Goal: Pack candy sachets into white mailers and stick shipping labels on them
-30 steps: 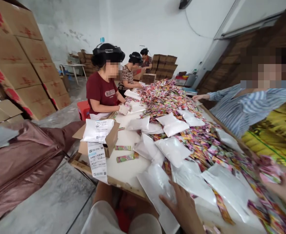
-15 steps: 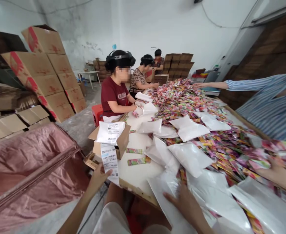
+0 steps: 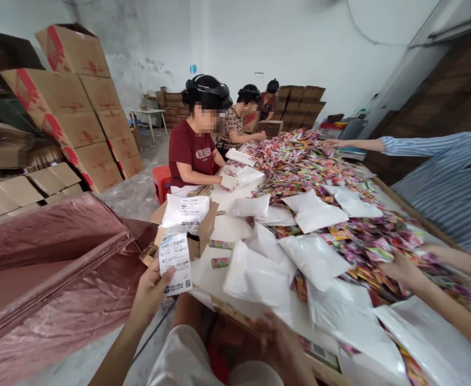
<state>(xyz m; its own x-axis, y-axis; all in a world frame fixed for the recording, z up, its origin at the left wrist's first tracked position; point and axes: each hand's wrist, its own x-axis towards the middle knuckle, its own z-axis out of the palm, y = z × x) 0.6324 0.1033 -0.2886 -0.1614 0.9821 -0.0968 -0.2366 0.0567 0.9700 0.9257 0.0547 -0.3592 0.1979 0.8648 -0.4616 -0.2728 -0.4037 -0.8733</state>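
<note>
Through the head view I have a white-topped counter [image 3: 225,229] with a wooden rim, in a room with a grey floor [image 3: 136,190], a pale wall [image 3: 235,37] and cartons [image 3: 78,126] stacked beyond the counter's left edge. Colourful packets [image 3: 291,166] heap up toward the far end; white bags [image 3: 315,212] lie toward the near edge. My left grip [image 3: 150,284] pinches a printed label [image 3: 178,260] by its lower left part, thumb on top. The label is at the near left corner, just in front of an open box [image 3: 206,228]. Its print faces me; its long axis runs nearly up and down, the lower end slightly right. My right grip [image 3: 277,332] is blurred by the near edge, and I cannot tell whether it is clenched.
</note>
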